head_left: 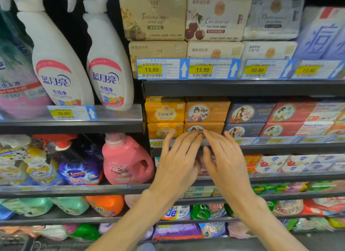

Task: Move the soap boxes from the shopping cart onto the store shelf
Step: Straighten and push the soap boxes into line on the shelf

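Dark store shelf: stacked orange soap boxes on it, yellow boxes left, navy boxes right.

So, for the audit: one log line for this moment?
left hand: open | right hand: open | both at orange portrait soap boxes | dark metal shelf

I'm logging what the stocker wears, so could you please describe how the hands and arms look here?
Both the left hand and the right hand are bare: no gloves, rings, watch or bracelet visible. The forearms are uncovered to the frame edge, with no sleeve showing.
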Available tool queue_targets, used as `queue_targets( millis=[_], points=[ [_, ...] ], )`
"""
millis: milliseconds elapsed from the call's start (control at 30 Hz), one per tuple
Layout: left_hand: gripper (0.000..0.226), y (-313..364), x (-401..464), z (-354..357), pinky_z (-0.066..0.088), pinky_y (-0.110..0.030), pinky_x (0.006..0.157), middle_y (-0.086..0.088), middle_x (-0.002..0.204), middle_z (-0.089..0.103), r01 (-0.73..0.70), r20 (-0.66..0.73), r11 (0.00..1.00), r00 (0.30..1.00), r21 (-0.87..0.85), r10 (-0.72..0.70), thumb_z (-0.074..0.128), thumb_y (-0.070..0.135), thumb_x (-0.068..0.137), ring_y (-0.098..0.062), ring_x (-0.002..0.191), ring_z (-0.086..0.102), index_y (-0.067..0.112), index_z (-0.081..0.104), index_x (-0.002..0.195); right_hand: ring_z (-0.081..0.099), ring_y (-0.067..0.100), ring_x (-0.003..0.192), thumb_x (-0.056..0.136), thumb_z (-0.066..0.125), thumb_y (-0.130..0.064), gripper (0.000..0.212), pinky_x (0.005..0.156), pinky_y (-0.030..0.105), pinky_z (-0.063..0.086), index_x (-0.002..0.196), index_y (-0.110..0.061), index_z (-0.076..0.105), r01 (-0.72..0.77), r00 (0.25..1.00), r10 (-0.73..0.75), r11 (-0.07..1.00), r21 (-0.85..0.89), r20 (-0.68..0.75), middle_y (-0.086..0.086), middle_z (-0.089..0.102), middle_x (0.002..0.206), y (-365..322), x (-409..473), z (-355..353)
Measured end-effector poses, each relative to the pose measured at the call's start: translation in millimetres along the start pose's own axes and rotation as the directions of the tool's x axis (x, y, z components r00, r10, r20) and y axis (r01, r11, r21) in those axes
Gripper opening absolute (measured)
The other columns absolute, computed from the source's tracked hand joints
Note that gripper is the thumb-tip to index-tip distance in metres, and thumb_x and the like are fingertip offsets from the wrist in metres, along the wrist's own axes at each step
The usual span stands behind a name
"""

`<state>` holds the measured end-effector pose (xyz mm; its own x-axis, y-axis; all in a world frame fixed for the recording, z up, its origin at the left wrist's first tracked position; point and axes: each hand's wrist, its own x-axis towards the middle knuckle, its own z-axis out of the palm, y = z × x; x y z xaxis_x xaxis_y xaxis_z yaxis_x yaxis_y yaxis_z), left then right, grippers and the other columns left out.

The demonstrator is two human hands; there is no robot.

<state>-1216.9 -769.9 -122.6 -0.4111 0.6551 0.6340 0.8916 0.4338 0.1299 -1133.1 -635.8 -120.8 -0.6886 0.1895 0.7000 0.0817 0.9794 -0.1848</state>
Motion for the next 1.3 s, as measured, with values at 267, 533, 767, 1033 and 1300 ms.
queue_targets(
  millis=[267, 533, 767, 1033, 1300],
  points=[
    [0.047, 9.0, 13.5, 12.9, 0.024, -0.050, 0.120, 0.001, 0.137, 0.061, -0.010, 0.042, 0.999, 0.999, 0.032, 0.009, 0.050, 0.024, 0.094, -0.015, 0.130, 0.053, 0.014, 0.055, 0.140, 0.064, 0.019, 0.117, 0.100, 0.044, -0.019, 0.036, 0.114, 0.043, 0.038, 0.127, -0.006, 0.063, -0.042, 0.999, 0.039, 0.995, -0.092, -0.036, 0.007, 0.068, 0.125, 25.0, 0.0, 1.8],
    [0.044, 8.4, 15.5, 11.9, 0.025, -0.046, 0.121, 0.001, 0.137, 0.063, 0.004, 0.045, 1.000, 0.999, 0.006, -0.005, 0.052, 0.025, 0.096, -0.013, 0.129, 0.054, 0.014, 0.057, 0.138, 0.061, 0.017, 0.121, 0.100, 0.046, -0.017, 0.035, 0.114, 0.041, 0.039, 0.129, -0.006, 0.062, -0.034, 0.999, 0.034, 0.998, -0.049, -0.005, 0.007, 0.066, 0.129, 28.6, -0.1, 1.5],
    [0.045, 10.5, 14.7, 5.8, 0.027, -0.043, 0.121, 0.001, 0.137, 0.062, 0.029, 0.066, 0.998, 0.998, -0.053, -0.025, 0.053, 0.029, 0.096, -0.013, 0.128, 0.054, 0.014, 0.057, 0.138, 0.060, 0.016, 0.123, 0.099, 0.047, -0.020, 0.036, 0.113, 0.040, 0.039, 0.130, -0.009, 0.063, -0.059, 0.998, 0.060, 0.997, -0.039, 0.013, 0.005, 0.066, 0.129, 24.6, -0.7, -1.0],
    [0.038, -2.3, -0.4, -14.1, 0.029, -0.044, 0.119, 0.004, 0.141, 0.057, 0.011, 0.039, 0.996, 0.999, -0.093, -0.007, 0.051, 0.024, 0.099, -0.013, 0.136, 0.047, 0.017, 0.058, 0.136, 0.059, 0.012, 0.121, 0.100, 0.049, -0.019, 0.032, 0.113, 0.038, 0.039, 0.127, -0.013, 0.064, 0.006, 1.000, -0.006, 0.999, 0.038, 0.008, -0.001, 0.066, 0.128, 9.3, 4.7, -7.9],
    [0.042, 15.4, 23.1, -22.4, 0.033, -0.044, 0.116, 0.005, 0.135, 0.059, -0.074, 0.081, 0.989, 0.993, -0.130, 0.085, 0.054, 0.018, 0.090, -0.016, 0.129, 0.052, 0.020, 0.059, 0.132, 0.061, 0.011, 0.117, 0.097, 0.056, -0.021, 0.027, 0.107, 0.034, 0.043, 0.120, -0.017, 0.069, -0.056, 0.998, 0.055, 0.997, 0.055, 0.013, -0.004, 0.068, 0.124, 14.9, 15.8, -32.3]
  ],
)
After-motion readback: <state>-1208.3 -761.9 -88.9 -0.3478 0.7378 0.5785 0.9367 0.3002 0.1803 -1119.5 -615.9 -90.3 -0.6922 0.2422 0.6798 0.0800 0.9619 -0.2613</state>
